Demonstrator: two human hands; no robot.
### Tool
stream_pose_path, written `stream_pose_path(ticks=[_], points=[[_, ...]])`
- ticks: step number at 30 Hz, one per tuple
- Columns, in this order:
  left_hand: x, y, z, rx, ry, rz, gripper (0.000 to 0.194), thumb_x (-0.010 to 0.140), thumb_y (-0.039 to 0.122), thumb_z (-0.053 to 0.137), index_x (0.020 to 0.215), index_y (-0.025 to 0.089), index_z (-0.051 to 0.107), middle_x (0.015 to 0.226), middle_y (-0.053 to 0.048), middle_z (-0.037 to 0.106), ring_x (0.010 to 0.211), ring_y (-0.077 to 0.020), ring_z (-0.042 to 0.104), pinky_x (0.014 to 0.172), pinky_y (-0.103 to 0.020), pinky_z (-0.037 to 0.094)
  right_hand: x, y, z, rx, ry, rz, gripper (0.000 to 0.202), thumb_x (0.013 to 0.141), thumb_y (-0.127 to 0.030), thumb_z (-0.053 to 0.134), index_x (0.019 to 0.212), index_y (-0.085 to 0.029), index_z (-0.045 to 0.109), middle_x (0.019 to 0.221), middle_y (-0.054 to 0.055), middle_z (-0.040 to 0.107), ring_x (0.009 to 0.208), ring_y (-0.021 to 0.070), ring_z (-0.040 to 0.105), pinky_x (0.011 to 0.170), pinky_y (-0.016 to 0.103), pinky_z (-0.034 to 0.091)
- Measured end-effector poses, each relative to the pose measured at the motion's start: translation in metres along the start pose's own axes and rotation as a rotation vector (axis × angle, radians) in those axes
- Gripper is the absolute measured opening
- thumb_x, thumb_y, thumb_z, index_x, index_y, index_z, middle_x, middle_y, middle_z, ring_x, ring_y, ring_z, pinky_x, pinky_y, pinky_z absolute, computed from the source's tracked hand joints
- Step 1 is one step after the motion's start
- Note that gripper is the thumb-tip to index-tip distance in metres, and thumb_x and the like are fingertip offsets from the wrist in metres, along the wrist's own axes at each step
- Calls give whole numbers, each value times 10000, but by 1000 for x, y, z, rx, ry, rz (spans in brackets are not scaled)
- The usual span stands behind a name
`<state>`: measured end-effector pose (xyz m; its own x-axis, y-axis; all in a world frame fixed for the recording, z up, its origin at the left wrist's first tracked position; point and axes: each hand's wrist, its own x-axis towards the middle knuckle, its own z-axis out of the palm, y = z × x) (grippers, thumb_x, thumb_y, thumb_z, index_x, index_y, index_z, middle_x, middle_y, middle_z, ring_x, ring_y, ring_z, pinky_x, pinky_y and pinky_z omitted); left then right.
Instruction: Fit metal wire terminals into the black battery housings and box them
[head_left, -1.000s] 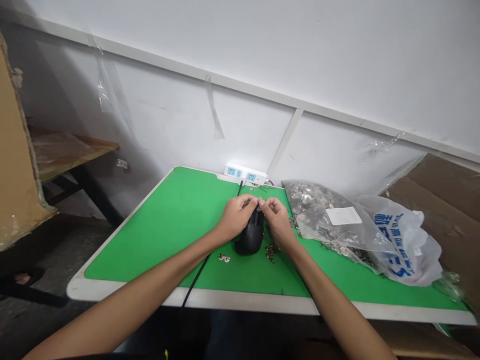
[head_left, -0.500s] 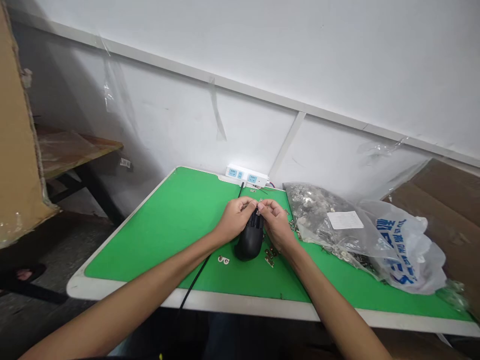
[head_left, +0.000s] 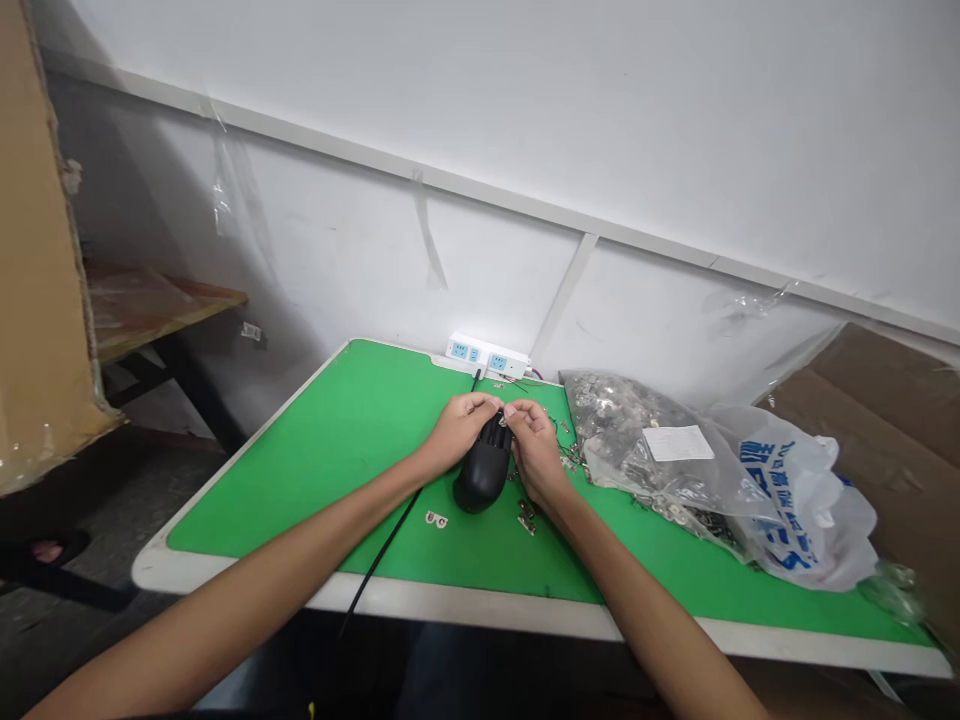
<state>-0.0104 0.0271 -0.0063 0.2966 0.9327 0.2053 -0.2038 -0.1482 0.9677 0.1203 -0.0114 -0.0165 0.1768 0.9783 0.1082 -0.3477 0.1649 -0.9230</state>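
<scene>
A black rounded device [head_left: 481, 476] stands on the green table mat [head_left: 300, 450]. At its far end, my left hand [head_left: 466, 428] is closed in a pinch, the thumb and forefinger near the device's top. Opposite it, my right hand [head_left: 535, 446] pinches a small metal piece [head_left: 504, 420], its fingertips close to those of my left hand. What my left fingertips grip is too small to make out. Two small pale metal pieces [head_left: 436, 520] lie left of the device, and several more metal pieces [head_left: 527, 518] are scattered to its right.
A white power strip [head_left: 487, 357] sits by the wall. Black cable [head_left: 390, 540] crosses the mat's front. Clear bags of metal parts [head_left: 622, 410] and a white plastic bag [head_left: 810, 500] lie right, beside cardboard [head_left: 885, 420]. Another table [head_left: 157, 310] stands left.
The view has shifted slightly, so the hands, device and table items appear a little further left. Both hands stay together at the device's far end.
</scene>
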Motion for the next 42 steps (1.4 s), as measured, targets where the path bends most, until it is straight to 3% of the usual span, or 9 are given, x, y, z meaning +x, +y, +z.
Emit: stream_pose_path(ticks=[12,19,30,42], points=[[2,-7,1,-113,33,-151,272,750,404,696,839,155,758,784,-45,740,719,-184,634,698,-284,476,5,-2,-12,-297,1,-75,401,775,-558,756,974,-218,680,770,-6,672,696,170,590,636,289,461],[0,-3,2,-102,44,-167,273,752,410,718,814,147,756,732,-33,713,668,-163,596,646,-272,440,7,-4,-16,-369,-6,-145,357,787,-540,761,930,-239,631,669,-49,578,585,146,520,560,277,414],[-1,3,0,-97,13,-187,324,713,456,788,735,141,718,634,-5,639,579,-129,541,561,-256,384,6,-7,-12,-316,-54,-159,435,755,-574,812,955,-237,623,660,-65,573,544,119,464,517,255,366],[-2,-2,-1,-223,-70,-254,398,736,513,807,825,131,739,720,-72,744,603,-174,648,598,-282,462,5,-7,-12,-161,1,-61,432,705,-519,849,948,-226,647,630,-68,587,542,118,503,553,262,401]])
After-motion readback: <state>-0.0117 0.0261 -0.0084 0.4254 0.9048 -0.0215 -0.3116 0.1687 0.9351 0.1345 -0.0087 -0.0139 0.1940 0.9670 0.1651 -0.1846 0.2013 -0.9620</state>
